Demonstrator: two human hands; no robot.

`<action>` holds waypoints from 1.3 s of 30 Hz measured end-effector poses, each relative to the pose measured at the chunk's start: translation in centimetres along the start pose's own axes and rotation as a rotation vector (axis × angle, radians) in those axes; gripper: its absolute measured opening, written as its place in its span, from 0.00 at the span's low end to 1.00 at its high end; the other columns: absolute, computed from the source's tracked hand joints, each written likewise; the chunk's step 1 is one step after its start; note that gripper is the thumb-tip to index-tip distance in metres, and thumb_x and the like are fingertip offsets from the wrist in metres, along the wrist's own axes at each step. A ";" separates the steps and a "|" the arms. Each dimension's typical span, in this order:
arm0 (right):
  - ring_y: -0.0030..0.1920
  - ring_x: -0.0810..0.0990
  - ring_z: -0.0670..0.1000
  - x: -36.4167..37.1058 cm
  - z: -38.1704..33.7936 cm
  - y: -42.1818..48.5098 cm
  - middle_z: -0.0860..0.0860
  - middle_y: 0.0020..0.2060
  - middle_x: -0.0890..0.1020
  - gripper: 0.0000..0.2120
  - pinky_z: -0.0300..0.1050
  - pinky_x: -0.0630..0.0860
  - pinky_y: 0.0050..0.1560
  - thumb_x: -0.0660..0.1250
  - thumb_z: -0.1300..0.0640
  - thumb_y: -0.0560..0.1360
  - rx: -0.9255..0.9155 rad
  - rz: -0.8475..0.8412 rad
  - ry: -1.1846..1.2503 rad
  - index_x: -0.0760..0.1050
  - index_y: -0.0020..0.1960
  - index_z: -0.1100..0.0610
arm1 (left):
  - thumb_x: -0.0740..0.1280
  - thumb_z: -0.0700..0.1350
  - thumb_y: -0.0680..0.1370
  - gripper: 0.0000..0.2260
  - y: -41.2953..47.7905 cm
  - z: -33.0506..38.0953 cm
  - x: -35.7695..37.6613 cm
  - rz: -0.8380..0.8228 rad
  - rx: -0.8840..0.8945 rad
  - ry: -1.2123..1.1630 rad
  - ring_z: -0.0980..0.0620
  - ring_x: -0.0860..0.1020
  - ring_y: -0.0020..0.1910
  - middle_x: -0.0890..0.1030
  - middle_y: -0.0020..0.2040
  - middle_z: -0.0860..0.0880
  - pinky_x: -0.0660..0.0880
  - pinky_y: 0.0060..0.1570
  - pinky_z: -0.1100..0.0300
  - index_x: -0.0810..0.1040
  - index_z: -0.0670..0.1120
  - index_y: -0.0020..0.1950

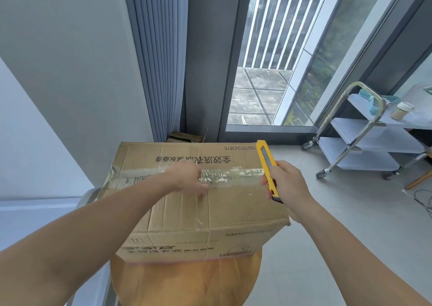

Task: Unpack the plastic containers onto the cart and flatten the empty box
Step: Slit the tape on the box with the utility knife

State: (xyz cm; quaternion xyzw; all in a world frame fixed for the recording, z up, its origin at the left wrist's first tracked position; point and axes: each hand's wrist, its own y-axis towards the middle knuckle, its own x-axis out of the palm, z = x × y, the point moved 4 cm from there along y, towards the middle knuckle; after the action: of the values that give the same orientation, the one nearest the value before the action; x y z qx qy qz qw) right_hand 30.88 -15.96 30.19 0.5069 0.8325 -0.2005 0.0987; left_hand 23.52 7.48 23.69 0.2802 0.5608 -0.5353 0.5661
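Cardboard box (205, 212), taped shut along its top seam, sits on a round wooden desk (187, 282). Of the two hands, the left hand (187, 177) rests on the tape (233, 172), but its fingers are too blurred to tell whether they pinch it. The right hand (286, 186) grips a yellow utility knife (266, 163) at the box's right edge. The cart (364, 130) stands well apart, to the right.
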 end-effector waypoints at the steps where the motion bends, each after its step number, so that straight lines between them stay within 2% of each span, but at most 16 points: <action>1: 0.24 0.72 0.51 -0.5 -0.2 -0.3 0.56 0.37 0.81 0.08 0.43 0.70 0.28 0.55 0.62 0.80 -0.009 -0.001 0.028 0.72 0.48 0.62 | 0.67 0.63 0.73 0.18 -0.1 0.0 -0.4 0.006 -0.015 -0.048 0.52 0.73 0.39 0.77 0.41 0.49 0.70 0.36 0.57 0.74 0.48 0.43; 3: 0.25 0.72 0.51 -1.5 -0.5 -1.0 0.55 0.36 0.80 0.08 0.43 0.70 0.28 0.55 0.62 0.80 -0.025 -0.004 0.063 0.72 0.47 0.61 | 0.70 0.61 0.72 0.16 -0.5 0.2 -1.6 0.033 -0.031 -0.122 0.52 0.72 0.38 0.76 0.41 0.50 0.69 0.36 0.57 0.72 0.50 0.41; 8: 0.26 0.72 0.54 -3.5 -0.7 -2.1 0.53 0.32 0.81 0.08 0.46 0.70 0.31 0.55 0.65 0.78 -0.063 0.014 0.179 0.73 0.49 0.61 | 0.70 0.58 0.75 0.12 -3.3 1.7 -4.0 0.090 0.046 -0.050 0.51 0.76 0.44 0.77 0.47 0.53 0.74 0.40 0.57 0.73 0.51 0.46; 10: 0.27 0.74 0.54 -4.1 -1.1 -2.6 0.55 0.35 0.82 0.09 0.46 0.72 0.32 0.56 0.64 0.78 -0.087 0.019 0.222 0.75 0.50 0.58 | 0.70 0.55 0.77 0.11 -5.4 1.8 -4.7 0.121 0.053 -0.212 0.53 0.77 0.39 0.79 0.40 0.56 0.72 0.37 0.59 0.76 0.50 0.40; 12: 0.27 0.75 0.54 -4.7 -1.6 -3.2 0.55 0.37 0.83 0.10 0.45 0.72 0.31 0.57 0.63 0.78 -0.110 0.018 0.231 0.76 0.52 0.56 | 0.68 0.51 0.79 0.17 -7.8 1.9 -5.5 0.124 0.030 -0.433 0.59 0.72 0.29 0.76 0.28 0.59 0.67 0.30 0.65 0.76 0.52 0.31; 14: 0.27 0.75 0.54 -4.8 -2.1 -3.7 0.55 0.37 0.84 0.11 0.44 0.72 0.32 0.58 0.63 0.78 -0.139 -0.008 0.218 0.77 0.52 0.54 | 0.68 0.49 0.80 0.20 -9.9 2.2 -5.6 0.089 0.031 -0.537 0.61 0.68 0.25 0.73 0.24 0.59 0.64 0.28 0.67 0.76 0.53 0.27; 17: 0.27 0.76 0.54 -4.2 -2.8 -4.8 0.54 0.38 0.84 0.11 0.47 0.72 0.36 0.59 0.63 0.78 -0.183 -0.086 0.160 0.78 0.51 0.54 | 0.73 0.48 0.76 0.04 -12.4 3.3 -5.0 0.016 0.036 -0.541 0.57 0.72 0.32 0.75 0.33 0.56 0.69 0.34 0.64 0.79 0.50 0.45; 19: 0.27 0.76 0.55 -3.4 -2.8 -5.5 0.55 0.39 0.85 0.11 0.48 0.73 0.37 0.59 0.63 0.78 -0.188 -0.149 0.120 0.79 0.50 0.53 | 0.75 0.52 0.73 0.17 -13.6 4.1 -4.2 -0.020 0.044 -0.349 0.56 0.73 0.40 0.75 0.41 0.56 0.69 0.40 0.63 0.77 0.50 0.58; 22: 0.28 0.77 0.55 -2.1 -2.2 -6.5 0.55 0.39 0.85 0.09 0.50 0.73 0.38 0.61 0.63 0.78 -0.201 -0.215 0.045 0.79 0.50 0.55 | 0.74 0.62 0.71 0.27 -14.9 4.8 -2.8 -0.011 0.081 -0.052 0.54 0.69 0.54 0.70 0.49 0.58 0.69 0.53 0.58 0.76 0.54 0.67; 24: 0.28 0.77 0.54 -1.3 -1.4 -7.2 0.54 0.39 0.85 0.09 0.50 0.73 0.38 0.61 0.63 0.78 -0.192 -0.239 0.017 0.79 0.51 0.56 | 0.73 0.63 0.71 0.31 -15.5 4.1 -1.2 -0.087 0.045 -0.125 0.50 0.66 0.66 0.71 0.63 0.54 0.66 0.67 0.52 0.73 0.55 0.71; 26: 0.27 0.77 0.54 -0.3 -0.3 -7.8 0.53 0.37 0.85 0.09 0.49 0.73 0.37 0.61 0.62 0.78 -0.165 -0.273 -0.013 0.79 0.53 0.57 | 0.73 0.64 0.71 0.38 -15.6 3.0 0.8 -0.161 -0.004 -0.209 0.50 0.59 0.76 0.63 0.76 0.52 0.59 0.75 0.49 0.64 0.54 0.77; 29: 0.27 0.78 0.53 1.4 1.6 -8.4 0.52 0.38 0.85 0.11 0.48 0.74 0.37 0.61 0.61 0.78 -0.116 -0.320 -0.103 0.78 0.56 0.55 | 0.72 0.69 0.67 0.50 -15.7 2.3 4.6 -0.211 -0.007 -0.129 0.50 0.49 0.80 0.49 0.82 0.55 0.51 0.78 0.45 0.50 0.56 0.81; 31: 0.27 0.79 0.51 2.5 2.8 -8.6 0.52 0.40 0.85 0.12 0.46 0.73 0.37 0.60 0.61 0.79 -0.081 -0.342 -0.132 0.77 0.59 0.55 | 0.69 0.73 0.66 0.52 -15.7 2.4 7.4 -0.192 0.011 0.042 0.48 0.46 0.80 0.45 0.82 0.55 0.48 0.77 0.41 0.46 0.57 0.81; 35: 0.31 0.81 0.50 4.4 4.7 -9.0 0.53 0.45 0.84 0.13 0.44 0.75 0.38 0.58 0.60 0.81 0.007 -0.311 -0.109 0.74 0.64 0.55 | 0.59 0.73 0.72 0.44 -16.3 2.3 9.6 -0.032 0.112 0.218 0.45 0.50 0.79 0.48 0.82 0.52 0.47 0.76 0.42 0.48 0.55 0.81; 37: 0.37 0.83 0.51 5.1 5.5 -9.2 0.53 0.47 0.84 0.13 0.44 0.76 0.40 0.57 0.60 0.82 0.038 -0.284 -0.092 0.73 0.64 0.53 | 0.56 0.64 0.78 0.30 -16.3 1.3 8.8 0.086 0.184 0.054 0.47 0.59 0.77 0.59 0.80 0.51 0.54 0.75 0.45 0.62 0.55 0.79; 39: 0.46 0.85 0.53 5.7 6.4 -9.4 0.52 0.48 0.84 0.12 0.46 0.76 0.45 0.57 0.60 0.83 0.065 -0.229 -0.070 0.73 0.63 0.53 | 0.60 0.52 0.79 0.21 -16.4 -0.2 7.6 0.238 0.280 -0.119 0.48 0.73 0.69 0.73 0.73 0.49 0.68 0.68 0.47 0.75 0.50 0.71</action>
State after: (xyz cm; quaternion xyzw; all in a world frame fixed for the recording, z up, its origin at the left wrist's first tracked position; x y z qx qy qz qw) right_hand 19.65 -17.95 24.52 0.4043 0.8740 -0.2549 0.0875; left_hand 6.87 1.05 21.20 0.3885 0.4093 -0.5530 0.6130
